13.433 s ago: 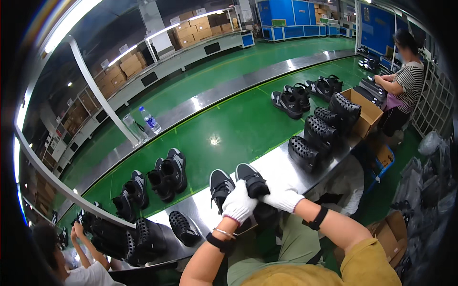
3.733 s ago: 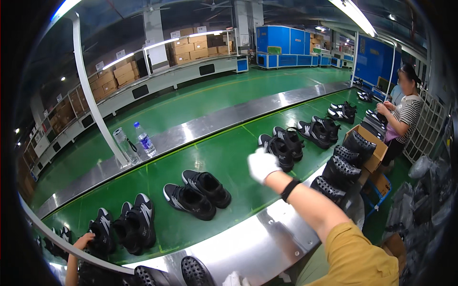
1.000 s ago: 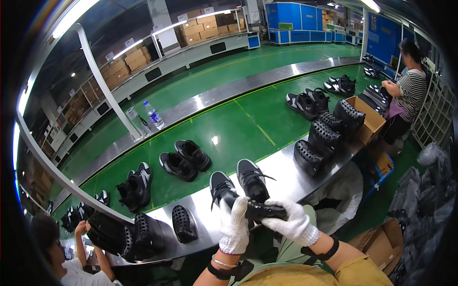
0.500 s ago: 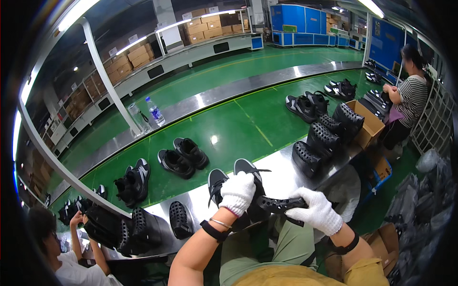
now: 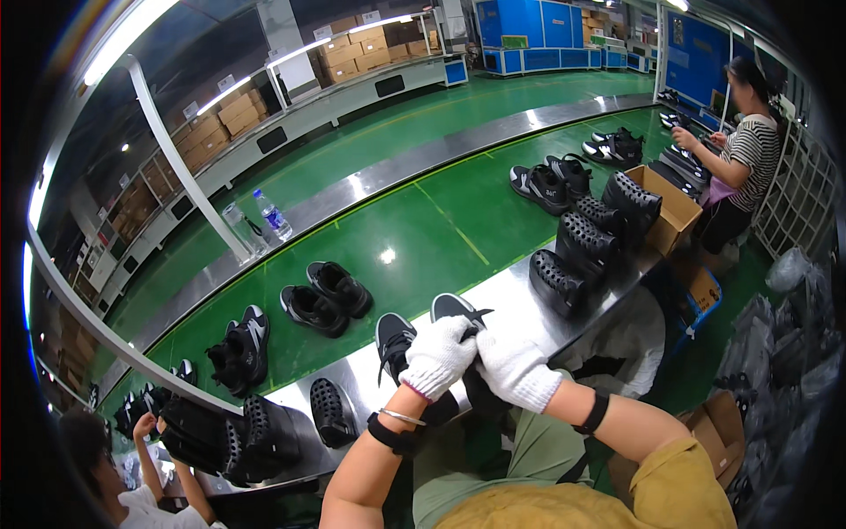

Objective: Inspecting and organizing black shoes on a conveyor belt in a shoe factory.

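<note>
Two black lace-up shoes with grey toes stand on the steel bench edge before me, the left shoe [image 5: 394, 331] and the right shoe [image 5: 451, 306]. My left hand [image 5: 438, 355], in a white knit glove, is closed on the upper of the right shoe, around its tongue and laces. Against it, my gloved right hand [image 5: 515, 366] bends down over the same shoe's opening, fingers curled and mostly hidden. Whatever it grips is covered by the glove. A loose black lace [image 5: 478, 315] sticks out past the left fingertips.
Perforated black shoe inserts stand on the bench: one insert [image 5: 330, 412] at left, several stacked inserts [image 5: 557, 280] at right beside a cardboard box [image 5: 673, 216]. Shoe pairs [image 5: 326, 298] sit on the green belt [image 5: 414, 238]. One co-worker [image 5: 749, 145] stands far right, another [image 5: 110, 476] lower left.
My right hand has moved left, from holding a perforated black insert beside the shoe to over the shoe's opening; the insert is now hidden. My left hand stays on the shoe.
</note>
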Tool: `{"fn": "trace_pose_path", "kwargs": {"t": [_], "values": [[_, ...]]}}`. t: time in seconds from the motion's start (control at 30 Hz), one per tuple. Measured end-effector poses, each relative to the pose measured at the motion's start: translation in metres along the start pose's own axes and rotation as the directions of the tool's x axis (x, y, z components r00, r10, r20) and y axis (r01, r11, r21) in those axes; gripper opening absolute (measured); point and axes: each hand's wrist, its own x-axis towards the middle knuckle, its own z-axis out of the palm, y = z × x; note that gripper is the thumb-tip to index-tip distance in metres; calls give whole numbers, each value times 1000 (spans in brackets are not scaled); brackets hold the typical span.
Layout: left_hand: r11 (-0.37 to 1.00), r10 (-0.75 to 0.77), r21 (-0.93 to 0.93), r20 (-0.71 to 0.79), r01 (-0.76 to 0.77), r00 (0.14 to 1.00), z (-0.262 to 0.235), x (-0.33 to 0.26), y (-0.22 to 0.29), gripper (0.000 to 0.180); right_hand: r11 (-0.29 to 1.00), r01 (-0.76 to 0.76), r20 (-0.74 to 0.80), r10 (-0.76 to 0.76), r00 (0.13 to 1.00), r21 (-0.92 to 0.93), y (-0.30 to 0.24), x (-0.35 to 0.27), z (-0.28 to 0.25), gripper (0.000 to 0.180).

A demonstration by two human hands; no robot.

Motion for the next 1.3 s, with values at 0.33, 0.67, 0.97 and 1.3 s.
{"fn": "trace_pose_path", "kwargs": {"t": [0.33,0.67,0.97,1.3], "values": [[995,60,-75,-14,-61,998,6,-12,-9,26,966,-126,174,87,981,227,20,22,-4,55],[974,50,225,-166,-11,985,7,-41,-13,21,783,-214,290,45,956,585,40,3,25,46],[966,126,249,-220,-69,967,0,-57,-30,25,-164,-358,384,170,908,919,25,8,25,12],[976,84,214,-249,-29,965,1,-58,-31,27,-80,-479,485,181,855,874,7,-20,38,16]]}}
